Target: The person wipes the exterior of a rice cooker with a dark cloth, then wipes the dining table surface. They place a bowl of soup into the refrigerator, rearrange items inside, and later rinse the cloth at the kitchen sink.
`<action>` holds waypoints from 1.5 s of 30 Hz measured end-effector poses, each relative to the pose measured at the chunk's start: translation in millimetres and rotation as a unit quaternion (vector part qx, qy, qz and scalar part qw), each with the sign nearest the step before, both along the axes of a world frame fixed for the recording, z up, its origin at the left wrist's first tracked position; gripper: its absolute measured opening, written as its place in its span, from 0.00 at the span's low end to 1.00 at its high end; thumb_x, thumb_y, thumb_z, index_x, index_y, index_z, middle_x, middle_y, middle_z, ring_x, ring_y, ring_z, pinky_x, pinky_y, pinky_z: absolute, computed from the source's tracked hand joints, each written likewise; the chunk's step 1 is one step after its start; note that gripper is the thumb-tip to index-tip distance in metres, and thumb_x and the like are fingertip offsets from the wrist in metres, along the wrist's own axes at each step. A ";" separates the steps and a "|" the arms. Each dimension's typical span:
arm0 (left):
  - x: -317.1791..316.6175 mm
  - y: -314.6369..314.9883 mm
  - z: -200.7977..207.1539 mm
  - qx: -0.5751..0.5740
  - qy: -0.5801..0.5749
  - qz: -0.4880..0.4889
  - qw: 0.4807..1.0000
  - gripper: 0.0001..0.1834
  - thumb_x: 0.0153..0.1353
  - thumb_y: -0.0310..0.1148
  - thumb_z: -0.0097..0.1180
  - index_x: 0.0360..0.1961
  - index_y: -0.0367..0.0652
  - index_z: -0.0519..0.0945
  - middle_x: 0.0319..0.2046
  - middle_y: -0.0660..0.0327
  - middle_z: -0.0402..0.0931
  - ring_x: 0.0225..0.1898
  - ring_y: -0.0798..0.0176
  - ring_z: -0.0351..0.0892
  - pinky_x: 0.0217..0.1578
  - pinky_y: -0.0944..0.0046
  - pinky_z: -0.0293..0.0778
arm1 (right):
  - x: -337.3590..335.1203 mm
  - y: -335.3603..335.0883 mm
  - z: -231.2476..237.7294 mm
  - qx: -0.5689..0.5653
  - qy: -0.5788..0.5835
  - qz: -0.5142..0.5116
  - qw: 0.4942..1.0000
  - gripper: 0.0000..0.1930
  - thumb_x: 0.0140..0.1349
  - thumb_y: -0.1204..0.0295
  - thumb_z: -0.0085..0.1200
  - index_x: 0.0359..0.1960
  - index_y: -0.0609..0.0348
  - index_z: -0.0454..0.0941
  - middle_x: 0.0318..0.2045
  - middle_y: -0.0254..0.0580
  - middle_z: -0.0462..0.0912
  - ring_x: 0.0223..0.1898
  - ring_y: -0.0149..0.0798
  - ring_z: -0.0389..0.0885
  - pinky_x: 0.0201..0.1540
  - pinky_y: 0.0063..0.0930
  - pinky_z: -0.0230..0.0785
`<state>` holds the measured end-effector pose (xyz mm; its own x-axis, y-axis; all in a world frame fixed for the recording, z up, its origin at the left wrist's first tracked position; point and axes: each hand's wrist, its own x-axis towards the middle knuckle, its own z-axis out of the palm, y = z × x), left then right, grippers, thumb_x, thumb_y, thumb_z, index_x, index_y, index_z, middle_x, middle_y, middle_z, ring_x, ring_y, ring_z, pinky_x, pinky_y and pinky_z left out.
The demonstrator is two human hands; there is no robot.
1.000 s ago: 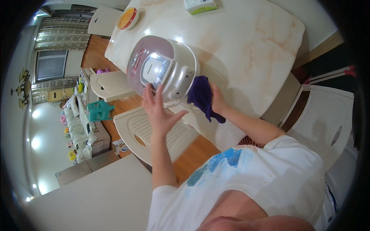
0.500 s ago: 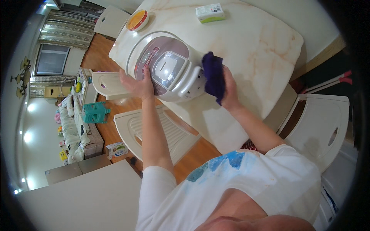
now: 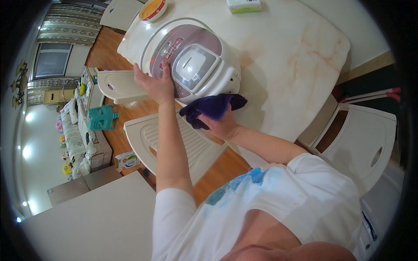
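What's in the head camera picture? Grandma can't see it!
A person's right hand holds a purple cloth at the near side of a rice cooker on a pale table, the left hand at the cooker's left. Farther back sits a bowl.

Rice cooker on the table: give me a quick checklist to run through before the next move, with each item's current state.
1. Rice cooker upright: ok.
2. Lid closed: ok, it looks shut.
3. Purple cloth in grip: ok, bunched in the right hand at the cooker's near side.
4. Left hand bracing the cooker: cannot tell; it is at the left edge with the thumb over the lid, but pressure does not show.
5. Bowl clear of both hands: ok, beyond the cooker.
6. Cooker unplugged: cannot tell, no cord is visible.
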<state>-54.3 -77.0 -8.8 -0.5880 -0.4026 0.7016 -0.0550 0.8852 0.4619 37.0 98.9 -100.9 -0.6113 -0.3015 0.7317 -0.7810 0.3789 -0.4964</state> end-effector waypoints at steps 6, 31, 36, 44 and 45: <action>-1.8 -7.0 0.3 0.041 -0.018 -0.034 0.998 0.51 0.47 0.40 0.72 0.66 0.34 0.54 0.60 0.45 0.58 0.57 0.48 0.66 0.53 0.54 0.70 | 29.5 53.1 -32.8 -0.158 -0.373 0.174 0.897 0.20 0.52 0.74 0.59 0.49 0.57 0.75 0.44 0.40 0.81 0.47 0.40 0.78 0.53 0.36 0.66; 40.8 27.9 -29.1 0.557 0.004 -0.023 0.830 0.27 0.62 0.43 0.58 0.57 0.40 0.66 0.56 0.53 0.69 0.51 0.54 0.74 0.47 0.56 0.75 | -172.7 53.0 -85.5 -0.270 -0.457 -0.002 0.847 0.23 0.61 0.63 0.46 0.56 0.60 0.69 0.49 0.60 0.77 0.52 0.61 0.73 0.56 0.45 0.66; 90.3 68.8 -10.0 0.473 -0.094 0.095 0.871 0.31 0.64 0.43 0.56 0.62 0.40 0.59 0.62 0.54 0.61 0.59 0.56 0.66 0.56 0.53 0.67 | -217.5 71.9 -88.7 -0.154 -0.463 0.090 0.868 0.23 0.63 0.58 0.44 0.54 0.58 0.73 0.47 0.58 0.79 0.50 0.57 0.77 0.53 0.43 0.68; 73.3 31.0 -43.5 0.276 -0.043 -0.162 0.946 0.27 0.68 0.37 0.46 0.65 0.38 0.62 0.68 0.53 0.53 0.67 0.56 0.55 0.66 0.55 0.53 | -120.8 48.5 -80.0 -0.475 -0.414 -0.046 0.776 0.20 0.59 0.67 0.48 0.50 0.67 0.72 0.48 0.63 0.77 0.52 0.58 0.75 0.56 0.43 0.66; 73.5 29.9 -47.3 0.277 -0.038 -0.159 0.947 0.26 0.68 0.37 0.45 0.65 0.38 0.63 0.68 0.52 0.53 0.67 0.55 0.54 0.67 0.56 0.52 | -107.0 42.1 -82.3 -0.453 -0.431 -0.086 0.775 0.21 0.58 0.69 0.49 0.52 0.68 0.71 0.49 0.63 0.75 0.53 0.58 0.73 0.57 0.43 0.65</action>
